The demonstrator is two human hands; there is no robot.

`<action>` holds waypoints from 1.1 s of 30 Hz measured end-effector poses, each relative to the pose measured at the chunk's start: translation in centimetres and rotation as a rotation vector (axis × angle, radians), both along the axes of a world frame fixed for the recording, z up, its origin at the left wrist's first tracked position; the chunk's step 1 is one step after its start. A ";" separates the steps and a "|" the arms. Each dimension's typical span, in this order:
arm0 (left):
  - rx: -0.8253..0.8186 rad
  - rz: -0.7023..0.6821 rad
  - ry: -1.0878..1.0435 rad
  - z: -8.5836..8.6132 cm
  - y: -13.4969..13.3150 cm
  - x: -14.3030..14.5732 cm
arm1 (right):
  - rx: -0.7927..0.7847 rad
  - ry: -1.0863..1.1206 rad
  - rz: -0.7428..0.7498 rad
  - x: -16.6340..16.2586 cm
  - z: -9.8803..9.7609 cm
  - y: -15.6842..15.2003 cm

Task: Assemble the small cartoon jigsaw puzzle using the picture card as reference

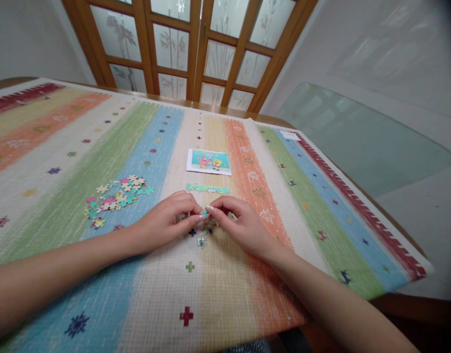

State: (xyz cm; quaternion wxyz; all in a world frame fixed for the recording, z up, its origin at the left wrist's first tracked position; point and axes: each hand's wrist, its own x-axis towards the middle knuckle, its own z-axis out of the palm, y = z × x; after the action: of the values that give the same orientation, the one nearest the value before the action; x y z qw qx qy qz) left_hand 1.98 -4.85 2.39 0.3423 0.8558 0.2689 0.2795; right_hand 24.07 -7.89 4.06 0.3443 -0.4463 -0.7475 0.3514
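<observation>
My left hand [173,218] and my right hand [235,219] meet over the middle of the table, fingertips pinched together. Between them is a small teal jigsaw puzzle piece [204,214], mostly covered by the fingers. Several more pieces lie partly hidden beneath and behind the hands. One loose grey-white puzzle piece [201,241] rests just in front of the fingertips. Beyond the hands lies a joined strip of puzzle pieces [214,189], teal and green. Behind that strip is a picture card [209,162] of colourful cartoon characters.
Left of my hands, a loose pile of puzzle pieces [117,200] spreads over the blue stripe. A striped tablecloth [159,304] covers the table. A small white label [289,135] is at the far right corner. Wooden glass-paned doors [194,49] stand behind the table.
</observation>
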 end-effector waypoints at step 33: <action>0.215 0.064 0.120 -1.6 2.5 -1.1 | 0.203 -0.646 -0.166 9.3 -3.4 8.0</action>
State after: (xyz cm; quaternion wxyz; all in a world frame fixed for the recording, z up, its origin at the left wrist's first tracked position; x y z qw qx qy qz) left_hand 0.91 -2.35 0.82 0.2229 0.8938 0.2846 0.2655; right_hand 33.35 0.10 0.70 0.1600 -0.5573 -0.8102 0.0866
